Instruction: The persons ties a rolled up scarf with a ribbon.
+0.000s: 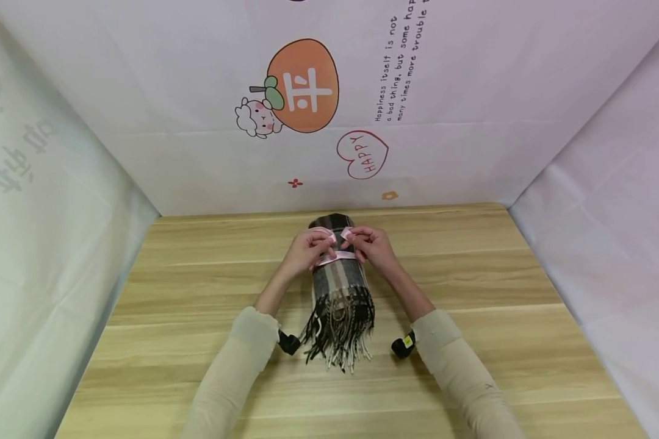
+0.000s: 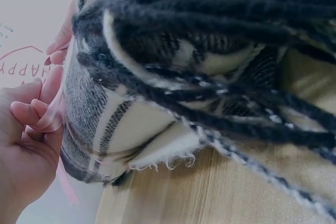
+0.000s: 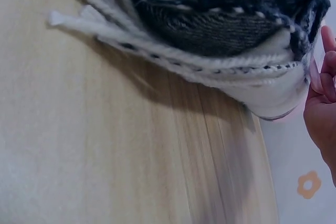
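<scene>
Ribbon (image 1: 338,256), pink, banding the rolled plaid scarf (image 1: 336,277), and I'm watching both ends from afar! The roll lies near the middle of the worktop's (image 1: 198,292) back edge, its fringe (image 1: 339,329) spilling toward the front edge. Left hand (image 1: 309,247): grip drawn in to a pinch on one pink end. Right hand (image 1: 372,245): same tight pinch, other end, a small gap between the two. To do this well, I'd hold the band flat and snug, pull both ends evenly, and avoid squashing the roll. Now the clutter: fringe strands sprawl across my left-wrist view, and the black left wrist camera (image 1: 289,342) sits just beside them, so I'd watch for snags. Beyond the back edge, the printed white backdrop (image 1: 208,164) limits forward reach.
</scene>
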Tool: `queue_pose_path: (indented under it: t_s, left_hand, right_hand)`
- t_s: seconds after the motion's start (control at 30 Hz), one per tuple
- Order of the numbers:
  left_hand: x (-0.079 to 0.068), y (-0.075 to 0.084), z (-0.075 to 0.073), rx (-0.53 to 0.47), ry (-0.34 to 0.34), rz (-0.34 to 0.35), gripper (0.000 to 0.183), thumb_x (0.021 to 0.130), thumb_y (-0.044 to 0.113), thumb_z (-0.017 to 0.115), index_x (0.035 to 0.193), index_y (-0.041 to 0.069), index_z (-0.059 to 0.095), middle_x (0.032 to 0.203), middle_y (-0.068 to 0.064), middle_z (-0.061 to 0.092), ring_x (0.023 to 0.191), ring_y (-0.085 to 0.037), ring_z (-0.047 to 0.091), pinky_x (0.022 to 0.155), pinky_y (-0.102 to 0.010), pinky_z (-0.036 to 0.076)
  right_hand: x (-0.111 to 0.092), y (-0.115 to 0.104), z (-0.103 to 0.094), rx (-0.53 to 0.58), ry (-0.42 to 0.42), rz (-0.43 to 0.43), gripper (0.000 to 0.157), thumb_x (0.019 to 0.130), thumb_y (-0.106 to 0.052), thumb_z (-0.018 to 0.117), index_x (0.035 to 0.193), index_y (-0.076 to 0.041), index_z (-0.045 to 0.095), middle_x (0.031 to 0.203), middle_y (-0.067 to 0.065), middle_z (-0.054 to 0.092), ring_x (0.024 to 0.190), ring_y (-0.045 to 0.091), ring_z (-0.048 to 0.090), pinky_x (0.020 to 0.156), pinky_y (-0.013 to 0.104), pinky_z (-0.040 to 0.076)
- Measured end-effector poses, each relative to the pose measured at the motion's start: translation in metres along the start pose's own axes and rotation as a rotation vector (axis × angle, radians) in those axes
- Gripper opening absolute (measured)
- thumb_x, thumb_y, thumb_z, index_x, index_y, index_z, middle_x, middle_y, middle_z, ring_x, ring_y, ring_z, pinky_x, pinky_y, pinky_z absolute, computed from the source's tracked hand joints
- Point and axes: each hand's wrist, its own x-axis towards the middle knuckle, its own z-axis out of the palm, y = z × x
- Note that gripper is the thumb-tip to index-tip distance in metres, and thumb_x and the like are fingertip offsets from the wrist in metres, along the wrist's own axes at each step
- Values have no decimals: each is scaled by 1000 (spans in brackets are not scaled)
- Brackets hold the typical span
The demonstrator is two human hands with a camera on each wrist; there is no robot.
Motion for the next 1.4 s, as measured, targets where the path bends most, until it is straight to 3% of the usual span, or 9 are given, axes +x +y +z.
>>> queue_pose_path:
  t_s: [0.27, 0.53, 0.77, 0.93, 1.13, 1.23, 1.4]
  left_hand:
    - [0, 4, 2, 11, -7, -7, 19, 101, 13, 59, 103, -2, 71, 74, -12, 73, 35, -6, 39, 35, -23, 34]
    - [-1, 5, 3, 22, -21, -17, 22, 102, 17, 58, 106, 0, 71, 74, -12, 73, 36, -5, 40, 35, -22, 35]
    - [-1, 3, 4, 14, -39, -11, 22, 101, 17, 59, 102, -1, 72, 77, -21, 73, 36, -8, 41, 36, -22, 35]
    - [-1, 4, 5, 5, -52, -22, 24, 102, 15, 57, 103, -6, 70, 79, -24, 72, 37, -9, 40, 36, -21, 34]
    - [-9, 22, 5, -13, -59, -34, 24, 104, 10, 52, 105, -6, 70, 75, -19, 72, 38, -9, 40, 37, -21, 33]
    - [-13, 32, 4, -28, -51, -31, 24, 104, 10, 52, 105, -6, 70, 73, -15, 72, 38, -8, 40, 37, -21, 33]
    - [-12, 34, 6, -69, -22, -31, 28, 104, 14, 53, 101, -7, 71, 69, -14, 71, 38, -8, 40, 36, -20, 32]
  right_hand:
    - [2, -4, 4, 5, 36, 30, 21, 98, -1, 59, 111, 16, 62, 66, -4, 68, 40, 8, 37, 39, 23, 29]
    - [0, -5, 7, -4, 41, 73, 15, 98, -6, 62, 107, -10, 73, 63, -3, 58, 49, 4, 43, 44, 18, 34]
    - [2, -3, 9, -64, -32, 47, 30, 101, -5, 57, 127, 8, 62, 58, -4, 51, 51, 4, 42, 45, 17, 31]
    - [2, -8, 11, -71, -38, 66, 32, 101, 0, 53, 128, 16, 56, 58, 0, 49, 52, 5, 43, 45, 17, 31]
    - [-4, -27, 18, -107, -53, 61, 29, 100, 1, 55, 123, 17, 60, 58, 4, 52, 52, 5, 44, 47, 18, 34]
    - [-3, -22, 17, -109, -60, 67, 29, 100, 0, 55, 123, 16, 60, 59, 6, 52, 52, 6, 44, 47, 18, 34]
    - [1, -10, 13, -107, -57, 80, 31, 101, -2, 55, 127, 13, 60, 61, 5, 53, 53, 7, 43, 48, 20, 33]
